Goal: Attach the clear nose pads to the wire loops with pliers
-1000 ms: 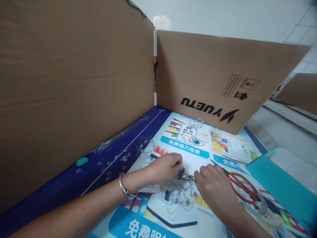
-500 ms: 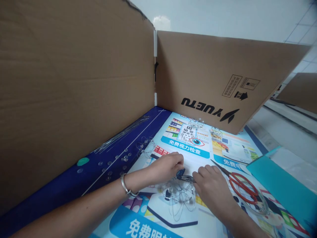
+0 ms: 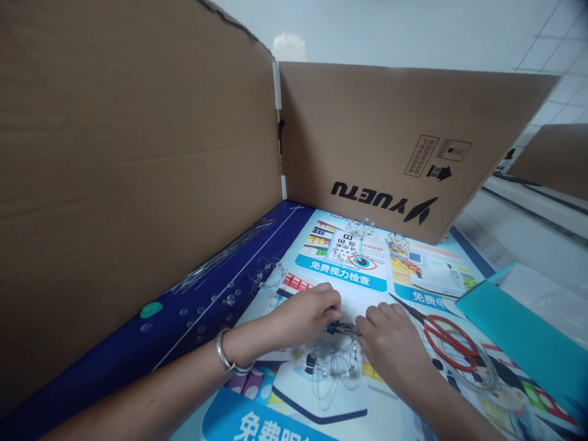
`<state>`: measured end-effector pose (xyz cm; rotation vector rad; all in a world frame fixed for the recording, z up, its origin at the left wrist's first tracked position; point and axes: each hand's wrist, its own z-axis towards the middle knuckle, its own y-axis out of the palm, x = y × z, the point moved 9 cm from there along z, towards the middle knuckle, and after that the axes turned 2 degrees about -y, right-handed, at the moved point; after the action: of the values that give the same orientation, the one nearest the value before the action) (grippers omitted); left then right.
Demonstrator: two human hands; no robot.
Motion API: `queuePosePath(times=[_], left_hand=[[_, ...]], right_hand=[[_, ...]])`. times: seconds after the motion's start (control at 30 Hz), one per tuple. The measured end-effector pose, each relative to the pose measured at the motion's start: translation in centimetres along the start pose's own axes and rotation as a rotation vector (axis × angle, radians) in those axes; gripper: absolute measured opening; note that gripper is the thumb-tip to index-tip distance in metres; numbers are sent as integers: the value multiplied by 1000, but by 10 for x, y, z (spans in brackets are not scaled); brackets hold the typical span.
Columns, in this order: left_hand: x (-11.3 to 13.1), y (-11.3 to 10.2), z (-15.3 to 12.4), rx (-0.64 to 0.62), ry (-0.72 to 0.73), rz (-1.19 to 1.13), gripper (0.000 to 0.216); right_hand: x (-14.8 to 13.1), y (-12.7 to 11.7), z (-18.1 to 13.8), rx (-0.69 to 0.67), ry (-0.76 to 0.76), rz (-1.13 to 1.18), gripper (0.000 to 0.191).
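My left hand (image 3: 323, 309) is closed, its fingers curled over a small dark piece (image 3: 331, 328) whose kind I cannot make out. Facing it, my right hand (image 3: 388, 331) pinches the gathered wires (image 3: 348, 330) of a beaded wire ornament. The ornament's thin loops (image 3: 335, 367), strung with clear beads, spread on the printed sheet below both hands. The fingertips of both hands are partly hidden. Red-handled scissors (image 3: 452, 343) lie just right of my right hand, partly over a roll of clear tape (image 3: 489, 376).
Cardboard walls stand at left (image 3: 138, 153) and back (image 3: 358, 135). Loose clear beads (image 3: 229, 300), a green blob (image 3: 151, 310) and a wire bundle (image 3: 220, 254) lie along the left. More beaded wire pieces (image 3: 267, 275) rest farther back. A teal folder (image 3: 519, 331) is at right.
My left hand has turned slightly, so less of the dark piece shows. The right hand keeps its grip in nearly the same place. The view has shifted a little.
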<state>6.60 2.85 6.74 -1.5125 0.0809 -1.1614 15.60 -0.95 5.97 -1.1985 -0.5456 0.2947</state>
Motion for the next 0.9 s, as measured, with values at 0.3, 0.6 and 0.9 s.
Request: queuePosePath(times=[0.3,0.6,0.9], left_hand=[[1,-2,-1,-14,0,-21,12],[1,-3,1,-13,4,-57,13],[-3,-3,2,3,5,-62,13]], right_hand=[[5,0,-2,4,40,-25,8],[6,-1,-1,17,50,-36,7],[3,-6,0,3,31,-46,6]])
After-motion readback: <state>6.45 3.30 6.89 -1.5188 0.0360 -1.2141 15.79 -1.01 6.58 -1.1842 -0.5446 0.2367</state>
